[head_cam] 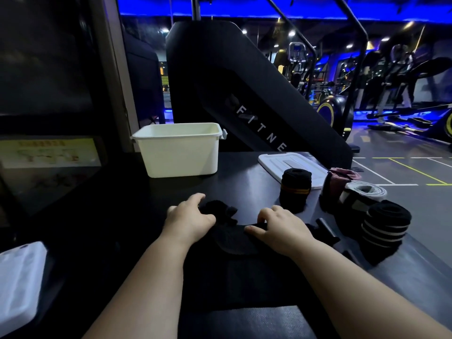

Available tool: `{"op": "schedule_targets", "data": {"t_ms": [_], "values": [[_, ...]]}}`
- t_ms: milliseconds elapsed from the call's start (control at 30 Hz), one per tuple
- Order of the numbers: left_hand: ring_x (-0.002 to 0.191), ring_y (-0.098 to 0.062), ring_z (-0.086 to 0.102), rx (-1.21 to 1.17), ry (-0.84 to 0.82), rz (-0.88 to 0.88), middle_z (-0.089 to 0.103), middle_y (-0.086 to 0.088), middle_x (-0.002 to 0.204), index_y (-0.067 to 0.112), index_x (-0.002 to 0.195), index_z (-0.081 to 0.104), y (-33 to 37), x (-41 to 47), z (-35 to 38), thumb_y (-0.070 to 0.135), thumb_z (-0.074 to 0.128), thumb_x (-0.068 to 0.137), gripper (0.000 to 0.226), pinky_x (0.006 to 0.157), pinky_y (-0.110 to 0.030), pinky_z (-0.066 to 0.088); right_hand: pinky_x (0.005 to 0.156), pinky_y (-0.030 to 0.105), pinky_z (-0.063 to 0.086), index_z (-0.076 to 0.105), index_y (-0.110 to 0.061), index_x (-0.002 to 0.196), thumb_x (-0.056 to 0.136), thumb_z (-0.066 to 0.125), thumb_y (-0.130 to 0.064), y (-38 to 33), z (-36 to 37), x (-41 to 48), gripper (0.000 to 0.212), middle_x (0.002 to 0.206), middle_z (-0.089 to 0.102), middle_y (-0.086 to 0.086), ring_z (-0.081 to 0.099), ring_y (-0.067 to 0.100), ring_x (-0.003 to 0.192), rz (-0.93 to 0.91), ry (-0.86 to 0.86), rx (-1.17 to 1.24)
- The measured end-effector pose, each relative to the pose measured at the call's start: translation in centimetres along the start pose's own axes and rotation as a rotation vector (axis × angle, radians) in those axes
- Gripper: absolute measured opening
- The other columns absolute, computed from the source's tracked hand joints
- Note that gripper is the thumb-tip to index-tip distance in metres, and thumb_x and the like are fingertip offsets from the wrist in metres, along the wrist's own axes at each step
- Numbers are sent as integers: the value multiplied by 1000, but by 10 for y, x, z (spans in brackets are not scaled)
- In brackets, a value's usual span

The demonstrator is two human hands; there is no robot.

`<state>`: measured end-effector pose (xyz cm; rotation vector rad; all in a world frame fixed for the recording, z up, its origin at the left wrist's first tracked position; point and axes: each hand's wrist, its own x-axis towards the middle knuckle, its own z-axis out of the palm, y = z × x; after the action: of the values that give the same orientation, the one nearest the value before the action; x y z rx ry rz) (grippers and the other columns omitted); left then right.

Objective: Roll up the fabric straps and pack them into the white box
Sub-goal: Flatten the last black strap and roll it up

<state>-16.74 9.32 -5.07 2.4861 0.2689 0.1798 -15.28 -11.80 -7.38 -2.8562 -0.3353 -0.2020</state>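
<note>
A wide black fabric strap (pixel 234 243) lies flat on the dark table (pixel 117 206) in front of me. Its far end is bunched up between my hands. My left hand (pixel 189 220) grips that end on the left with curled fingers. My right hand (pixel 281 228) pinches its edge on the right. The white box (pixel 179 150) stands open at the back of the table, and nothing shows inside it. To the right stand rolled straps: a black one with an orange stripe (pixel 295 189), a pink one (pixel 341 182), a white-edged one (pixel 362 194) and a black striped one (pixel 384 228).
The box's white lid (pixel 278 162) lies flat behind the rolled straps. A white object (pixel 19 277) sits at the table's near left edge. A large black gym machine (pixel 232 89) rises behind the table. The table's right edge drops to the gym floor (pixel 403 172).
</note>
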Motion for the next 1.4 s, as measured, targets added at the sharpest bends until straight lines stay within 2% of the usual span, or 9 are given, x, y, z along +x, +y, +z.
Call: {"op": "schedule_targets", "data": {"t_ms": [133, 300, 500, 633, 733, 1000, 1167, 1267, 1400], "values": [[118, -25, 50, -36, 46, -7, 66, 5, 115, 40, 119, 62, -3, 3, -6, 46, 62, 83, 37, 99, -33, 46, 76, 29, 35, 53, -24, 96, 86, 50, -67, 0, 0, -1, 44, 108, 50, -2, 50, 19, 107, -5, 33, 24], [114, -23, 54, 55, 64, 16, 67, 7, 108, 35, 106, 68, 6, -2, -10, 78, 53, 74, 56, 93, -31, 48, 72, 29, 30, 46, -28, 82, 85, 56, -62, 7, -6, -3, 36, 94, 50, -9, 46, 16, 103, -18, 82, 79], [115, -22, 49, 263, 131, 118, 65, 11, 105, 36, 102, 69, 15, -10, -22, 64, 47, 89, 38, 89, -34, 42, 67, 30, 28, 44, -25, 88, 87, 57, -58, 6, -7, -6, 36, 84, 49, -11, 44, 16, 93, -22, 109, 95], [127, -13, 40, 378, 158, 331, 57, 19, 130, 45, 133, 51, 8, -22, -31, 41, 47, 98, 35, 103, -34, 25, 67, 31, 34, 47, -23, 95, 88, 58, -56, 4, -9, -9, 36, 89, 55, -8, 47, 18, 88, -14, 120, 107], [129, -13, 41, 324, -9, 358, 54, 15, 131, 52, 139, 37, -1, -29, -33, 50, 51, 94, 48, 108, -32, 34, 68, 31, 36, 49, -23, 95, 87, 58, -57, 4, -7, -9, 36, 100, 63, -6, 54, 20, 96, -16, 120, 111], [94, -17, 55, 344, 82, 315, 58, 8, 85, 27, 93, 62, -3, -30, -14, 65, 38, 91, 44, 76, -33, 44, 78, 28, 37, 52, -31, 98, 75, 58, -74, 7, -6, -11, 48, 104, 52, -8, 51, 14, 102, -49, 30, 136], [104, -12, 54, 127, 41, 377, 60, 12, 107, 31, 111, 58, -4, -29, 0, 47, 52, 94, 24, 88, -31, 43, 77, 28, 36, 54, -32, 99, 70, 61, -76, 6, -8, -12, 54, 104, 51, -9, 50, 13, 103, -28, 23, 143], [116, -6, 46, 44, -124, 459, 57, 15, 123, 55, 135, 41, -9, -30, 3, 32, 50, 97, 45, 105, -25, 35, 78, 28, 37, 53, -31, 98, 69, 62, -76, 5, -8, -12, 54, 102, 50, -10, 51, 13, 104, -17, 22, 144], [109, -3, 39, 165, -104, 498, 45, 21, 109, 40, 107, 64, -19, -28, -1, 24, 54, 95, 22, 103, -29, 36, 81, 29, 40, 51, -29, 98, 68, 63, -76, 4, -8, -12, 57, 102, 50, -8, 51, 15, 104, 3, 33, 119]]}}
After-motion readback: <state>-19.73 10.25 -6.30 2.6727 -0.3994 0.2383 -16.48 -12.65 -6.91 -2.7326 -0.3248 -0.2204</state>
